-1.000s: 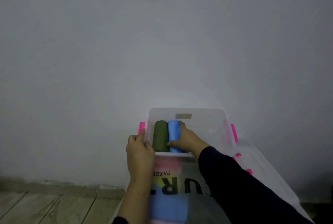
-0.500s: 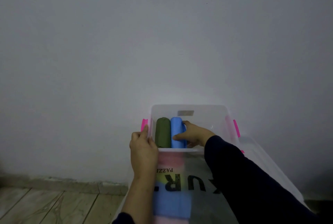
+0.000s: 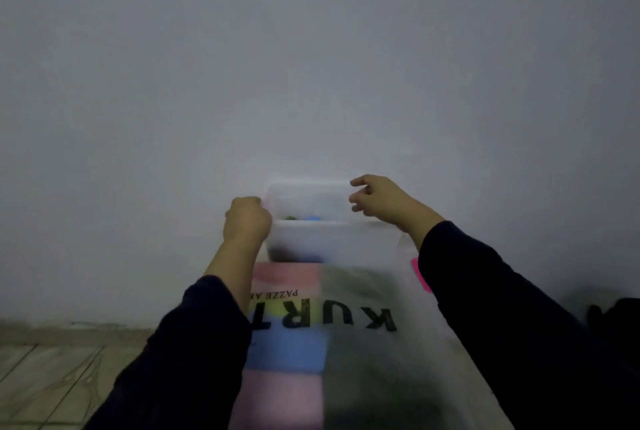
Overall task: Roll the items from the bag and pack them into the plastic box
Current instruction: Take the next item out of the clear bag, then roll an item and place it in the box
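The clear plastic box (image 3: 308, 239) stands against the wall, seen blurred from a low angle. Only the tops of a green roll (image 3: 289, 218) and a blue roll (image 3: 313, 219) show over its near rim. My left hand (image 3: 246, 218) is closed on the box's left rim. Beside the box's right rim hovers my right hand (image 3: 377, 201), fingers loosely curled and apart, holding nothing. In front of the box lies the translucent bag (image 3: 360, 319) with black lettering. Folded pink, yellow, blue and dark items show through it.
A pink latch (image 3: 420, 274) sticks out beside my right sleeve, on a clear surface under the bag. The pale wall (image 3: 311, 66) rises right behind the box. Wooden floor (image 3: 52, 377) shows at lower left. A dark object (image 3: 616, 319) sits at the right edge.
My right hand has let go of the blue roll and come up out of the box to its right rim. The view has dropped lower, so the rolls are nearly hidden.
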